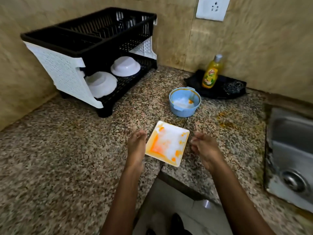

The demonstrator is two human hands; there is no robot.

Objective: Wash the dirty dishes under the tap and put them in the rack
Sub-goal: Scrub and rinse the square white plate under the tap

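Observation:
A square white plate [167, 144] smeared with orange sauce lies on the speckled granite counter [67, 158] near its front edge. My left hand [136, 146] is just off the plate's left edge and my right hand [205, 148] off its right edge, both with fingers apart and holding nothing. Behind the plate stands a dirty blue bowl [184, 102] with orange stains. The black and white dish rack [88, 53] stands at the back left, with two white bowls [101, 85] [125, 66] upside down on its lower shelf. The steel sink [291, 150] is at the right; no tap is in view.
A yellow dish soap bottle [211, 72] and a steel scrubber [234, 86] rest on a black tray [218, 92] by the back wall. Orange spills [225, 119] mark the counter beside the sink. A wall socket [212, 8] sits above. Floor shows below the counter's corner.

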